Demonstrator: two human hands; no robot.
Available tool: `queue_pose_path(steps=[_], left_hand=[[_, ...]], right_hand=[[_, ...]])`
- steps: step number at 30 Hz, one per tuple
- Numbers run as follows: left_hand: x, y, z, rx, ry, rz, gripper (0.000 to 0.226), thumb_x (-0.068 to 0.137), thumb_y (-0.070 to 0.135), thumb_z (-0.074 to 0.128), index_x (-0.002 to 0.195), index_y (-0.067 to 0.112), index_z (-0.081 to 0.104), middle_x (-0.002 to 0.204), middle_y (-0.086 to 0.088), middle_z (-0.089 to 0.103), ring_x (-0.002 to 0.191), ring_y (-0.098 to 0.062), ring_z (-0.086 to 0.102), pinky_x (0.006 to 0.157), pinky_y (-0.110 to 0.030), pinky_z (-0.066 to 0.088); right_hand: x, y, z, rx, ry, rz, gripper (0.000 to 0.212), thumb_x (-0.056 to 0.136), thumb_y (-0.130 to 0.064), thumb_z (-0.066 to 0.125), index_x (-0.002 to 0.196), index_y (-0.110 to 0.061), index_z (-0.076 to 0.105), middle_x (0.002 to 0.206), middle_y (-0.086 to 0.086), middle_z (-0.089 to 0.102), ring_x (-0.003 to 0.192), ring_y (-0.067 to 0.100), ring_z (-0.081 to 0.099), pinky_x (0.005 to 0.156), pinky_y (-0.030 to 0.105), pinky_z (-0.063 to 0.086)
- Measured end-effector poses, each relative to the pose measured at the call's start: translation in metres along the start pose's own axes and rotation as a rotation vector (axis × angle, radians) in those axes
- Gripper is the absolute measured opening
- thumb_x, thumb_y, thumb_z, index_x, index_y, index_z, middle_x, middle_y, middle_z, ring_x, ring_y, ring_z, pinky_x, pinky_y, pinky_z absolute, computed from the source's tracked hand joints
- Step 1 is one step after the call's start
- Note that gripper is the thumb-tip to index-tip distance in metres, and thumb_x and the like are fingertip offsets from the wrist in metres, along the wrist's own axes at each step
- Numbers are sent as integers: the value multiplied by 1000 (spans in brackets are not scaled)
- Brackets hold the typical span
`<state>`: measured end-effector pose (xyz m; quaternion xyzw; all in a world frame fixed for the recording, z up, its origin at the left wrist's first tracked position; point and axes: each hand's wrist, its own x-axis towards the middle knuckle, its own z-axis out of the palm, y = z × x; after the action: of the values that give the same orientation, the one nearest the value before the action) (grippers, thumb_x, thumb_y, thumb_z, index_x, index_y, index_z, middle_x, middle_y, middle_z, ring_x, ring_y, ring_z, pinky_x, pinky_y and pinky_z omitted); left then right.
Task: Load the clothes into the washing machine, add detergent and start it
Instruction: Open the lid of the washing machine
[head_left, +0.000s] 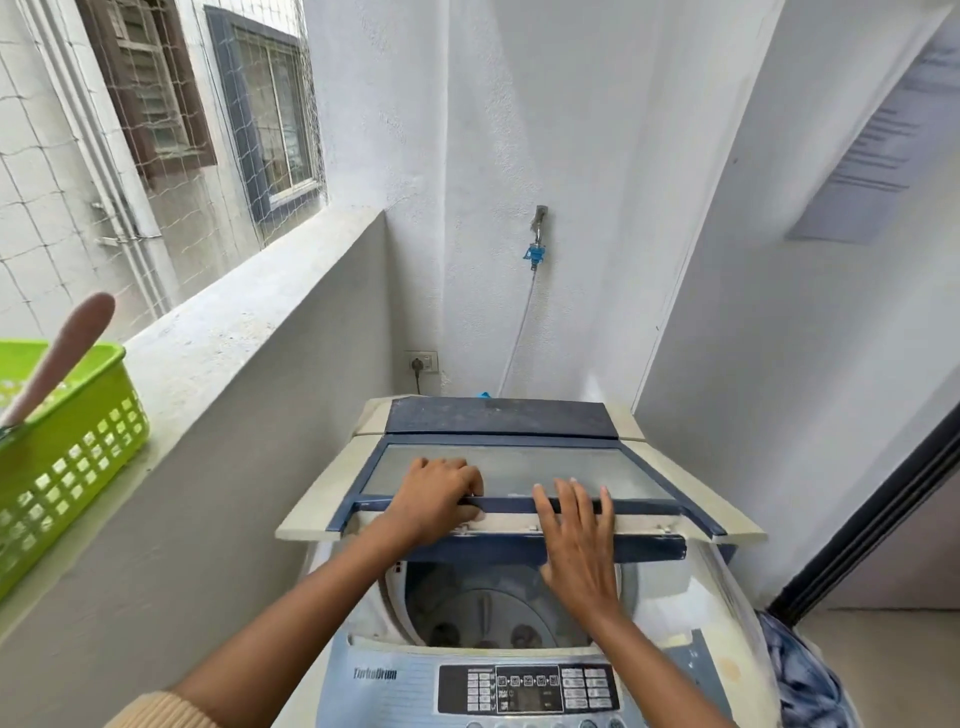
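Observation:
A top-loading washing machine (519, 686) stands below me with its folding lid (519, 467) partly raised. My left hand (431, 499) grips the lid's front blue edge, fingers curled over it. Beside it my right hand (576, 540) lies flat across the same edge, fingers straight. Under the lid the drum (483, 608) shows, with no clothes visible in it. The control panel (530, 688) is at the near edge. Blue patterned clothes (800, 675) sit at the machine's lower right.
A green basket (78, 447) with a brown brush handle (67, 348) sits on the concrete ledge (218, 332) at left. On the back wall are a tap (537, 234) with hose and a socket (422, 361). A dark door frame (872, 514) is at right.

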<state>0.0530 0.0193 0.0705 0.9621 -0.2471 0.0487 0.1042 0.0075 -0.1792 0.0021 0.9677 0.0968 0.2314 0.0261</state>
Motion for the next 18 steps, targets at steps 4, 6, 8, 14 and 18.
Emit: queue_pose_path(steps=[4,6,8,14,18], left_hand=[[7,-1,-14,30,151,-26,24,87,38,56,107,24,59,113,4,59,106,-18,50,88,-29,31],[11,3,-17,34,240,-71,24,86,36,57,107,24,60,113,3,61,106,-20,52,90,-32,32],[18,7,-19,9,332,-109,24,85,34,57,106,22,62,109,1,63,103,-23,55,91,-35,33],[46,17,-16,-3,657,-126,33,91,41,39,108,24,62,117,3,63,106,-16,56,99,-33,28],[66,18,-16,114,638,-153,41,94,42,34,120,22,59,130,2,59,126,-18,50,109,-41,23]], right_hand=[[20,5,-14,-6,70,27,104,38,-29,88,131,-22,42,130,14,41,121,33,37,104,56,20],[32,8,-19,11,92,58,108,39,-33,90,134,-25,40,133,15,43,124,34,36,105,57,18],[46,12,-25,10,116,63,112,38,-36,90,137,-27,39,134,14,45,125,34,36,106,58,15],[108,35,-43,-26,245,-7,93,40,-52,85,123,-24,55,121,12,58,113,31,51,104,56,17],[151,45,-52,43,237,-13,76,44,-55,83,112,-24,64,118,9,61,109,31,58,104,55,24]])
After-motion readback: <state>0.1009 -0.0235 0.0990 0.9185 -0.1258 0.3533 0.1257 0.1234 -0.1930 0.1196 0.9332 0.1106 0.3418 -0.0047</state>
